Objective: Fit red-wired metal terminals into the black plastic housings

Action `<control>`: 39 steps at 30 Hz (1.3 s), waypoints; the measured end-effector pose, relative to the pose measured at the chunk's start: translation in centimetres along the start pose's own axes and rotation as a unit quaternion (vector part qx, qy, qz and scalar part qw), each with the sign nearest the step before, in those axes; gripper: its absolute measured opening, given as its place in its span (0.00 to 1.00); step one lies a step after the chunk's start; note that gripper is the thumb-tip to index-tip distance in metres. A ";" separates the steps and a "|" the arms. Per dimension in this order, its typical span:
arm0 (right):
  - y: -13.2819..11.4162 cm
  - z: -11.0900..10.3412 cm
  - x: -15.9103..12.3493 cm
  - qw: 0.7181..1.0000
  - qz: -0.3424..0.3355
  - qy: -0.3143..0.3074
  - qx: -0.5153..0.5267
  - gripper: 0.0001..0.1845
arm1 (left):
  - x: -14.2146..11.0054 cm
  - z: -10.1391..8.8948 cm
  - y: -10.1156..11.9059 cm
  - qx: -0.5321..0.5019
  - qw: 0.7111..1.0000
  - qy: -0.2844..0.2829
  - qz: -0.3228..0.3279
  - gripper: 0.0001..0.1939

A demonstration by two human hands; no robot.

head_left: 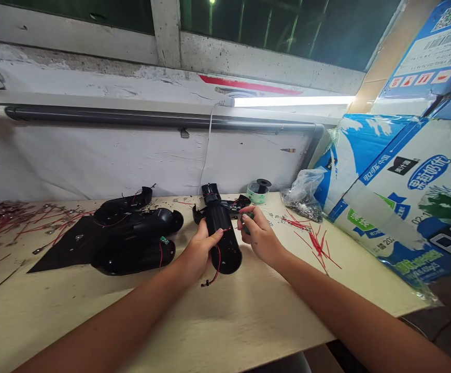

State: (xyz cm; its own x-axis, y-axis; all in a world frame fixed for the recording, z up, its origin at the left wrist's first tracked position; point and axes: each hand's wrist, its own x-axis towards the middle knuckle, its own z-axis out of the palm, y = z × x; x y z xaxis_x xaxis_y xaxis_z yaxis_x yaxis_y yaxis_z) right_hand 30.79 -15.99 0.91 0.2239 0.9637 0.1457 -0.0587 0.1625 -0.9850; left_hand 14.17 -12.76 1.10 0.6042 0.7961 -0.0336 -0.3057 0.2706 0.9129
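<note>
My left hand (pixel 198 251) is wrapped round a long black plastic housing (pixel 222 230) that lies lengthwise on the pale table (pixel 225 316). A thin red wire (pixel 218 261) hangs from the housing's near end. My right hand (pixel 257 235) is just right of the housing, its fingers pinched on a small green part (pixel 246 216) that I cannot make out clearly.
Several black housing shells (pixel 136 235) lie to the left on a black sheet. Red wire pieces (pixel 316 241) are scattered at right and far left. A tape roll (pixel 258 191), a clear bag of small metal parts (pixel 303 199) and blue-white cartons (pixel 400 176) stand at the right.
</note>
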 end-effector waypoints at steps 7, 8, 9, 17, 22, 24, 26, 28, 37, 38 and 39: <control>-0.7 0.3 -0.3 0.998 -0.031 -0.031 -0.047 0.15 | 0.0 -0.1 0.1 -0.011 1.000 0.011 -0.016 0.25; -0.8 0.3 -0.4 0.998 -0.027 -0.041 -0.045 0.15 | 0.0 -0.1 0.2 -0.008 1.000 0.014 -0.018 0.24; -0.8 0.2 -0.4 0.998 -0.022 -0.050 -0.036 0.15 | 0.0 -0.1 0.2 -0.005 1.000 0.016 -0.020 0.24; -0.3 0.0 -0.2 0.997 -0.035 -0.065 -0.020 0.18 | 0.0 0.3 0.7 -0.019 0.999 0.021 -0.016 0.23; -0.8 0.1 -0.4 0.997 -0.029 -0.076 -0.009 0.20 | -0.2 0.3 1.0 -0.033 0.998 0.024 -0.043 0.26; -1.0 0.2 -0.6 0.997 -0.026 -0.075 -0.001 0.19 | -0.2 0.3 1.0 -0.033 0.998 0.027 -0.045 0.26; -1.0 0.3 -0.7 0.997 -0.023 -0.076 0.012 0.17 | -0.2 0.3 1.0 -0.029 0.998 0.032 -0.036 0.25; -0.9 0.4 -0.8 0.996 -0.016 -0.079 0.025 0.16 | -0.1 0.2 0.8 -0.027 0.999 0.033 -0.025 0.25; -0.8 0.4 -0.8 0.998 0.000 -0.061 0.007 0.18 | 0.3 -0.3 0.1 -0.011 1.000 -0.002 -0.012 0.28; -0.8 0.4 -0.9 0.998 0.001 -0.064 0.007 0.18 | 0.3 -0.3 0.0 -0.012 1.000 -0.012 -0.019 0.28; -0.8 0.5 -0.9 0.998 0.003 -0.066 0.010 0.19 | 0.3 -0.4 0.0 -0.013 0.999 -0.021 -0.026 0.28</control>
State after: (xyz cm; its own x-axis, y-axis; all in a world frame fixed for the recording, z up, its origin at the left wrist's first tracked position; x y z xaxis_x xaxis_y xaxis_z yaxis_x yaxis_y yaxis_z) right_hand 30.19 -16.87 1.59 0.0929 0.9840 0.1524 -0.0788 0.1598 -0.9840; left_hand 14.11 -12.31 0.93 0.6505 0.7569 -0.0627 -0.2922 0.3257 0.8992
